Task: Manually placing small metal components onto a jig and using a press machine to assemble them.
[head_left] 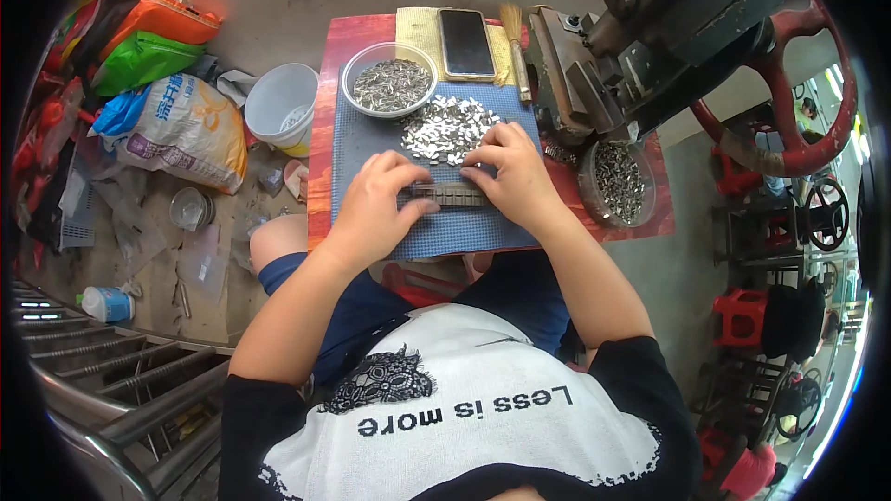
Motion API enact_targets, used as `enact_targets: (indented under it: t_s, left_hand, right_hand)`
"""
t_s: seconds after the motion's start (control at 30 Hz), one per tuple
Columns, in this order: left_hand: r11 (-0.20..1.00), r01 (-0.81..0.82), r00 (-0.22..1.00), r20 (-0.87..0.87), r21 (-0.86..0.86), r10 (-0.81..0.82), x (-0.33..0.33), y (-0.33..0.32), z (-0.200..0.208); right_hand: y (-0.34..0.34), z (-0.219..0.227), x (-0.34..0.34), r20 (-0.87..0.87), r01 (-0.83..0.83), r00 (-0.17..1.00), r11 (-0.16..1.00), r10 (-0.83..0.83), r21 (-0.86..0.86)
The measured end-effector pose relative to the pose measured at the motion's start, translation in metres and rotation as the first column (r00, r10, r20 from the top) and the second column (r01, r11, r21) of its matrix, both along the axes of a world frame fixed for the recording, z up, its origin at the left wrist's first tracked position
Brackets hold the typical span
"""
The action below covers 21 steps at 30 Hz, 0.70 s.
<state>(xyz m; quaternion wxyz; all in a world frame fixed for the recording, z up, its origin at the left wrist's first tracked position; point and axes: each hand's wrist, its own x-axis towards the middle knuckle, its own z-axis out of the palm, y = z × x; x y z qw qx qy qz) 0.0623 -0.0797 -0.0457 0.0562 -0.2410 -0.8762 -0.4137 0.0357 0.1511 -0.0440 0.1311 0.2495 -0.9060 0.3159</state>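
A narrow slotted metal bar (453,196) lies crosswise on the blue mat in front of me. My left hand (376,199) curls round its left end, thumb on the near side and fingers on the far side. At the bar's far edge, toward its right end, my right hand (512,170) has thumb and fingertips drawn together; anything between them is too small to make out. Just beyond the bar spreads a pile of small shiny metal pieces (445,130). A clear round tub (345,83) of thin metal pieces stands behind the pile on the left.
A phone (466,42) and a brush (515,46) lie at the table's back. On the right stands a hand press with a red wheel (789,144), beside a tub of metal parts (620,184). A white bucket (281,102) and bags (176,125) are left of the table.
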Motion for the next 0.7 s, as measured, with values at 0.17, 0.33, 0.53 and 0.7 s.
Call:
enact_targets:
  t_s: [0.17, 0.33, 0.53, 0.7]
  left_hand:
    - [0.999, -0.029, 0.997, -0.072, 0.037, 0.032, -0.028, 0.016, 0.0]
    - [0.994, 0.01, 0.988, -0.15, -0.11, -0.026, -0.04, 0.031, -0.002]
    - [0.994, -0.002, 0.978, -0.205, -0.11, -0.021, -0.039, 0.035, -0.004]
    - [1.0, -0.018, 0.995, -0.101, -0.015, 0.016, -0.032, 0.024, 0.007]
  right_hand:
    - [-0.002, 0.0, -0.003, 0.006, -0.015, 1.0, 0.997, 0.015, 0.08]
    - [0.022, 0.019, 0.013, 0.126, -0.091, 0.988, 0.996, 0.092, -0.019]
    - [0.032, 0.016, 0.026, 0.183, -0.186, 0.966, 0.982, 0.184, -0.005]
    - [0.028, 0.017, 0.028, 0.171, -0.173, 0.97, 0.985, 0.171, -0.004]
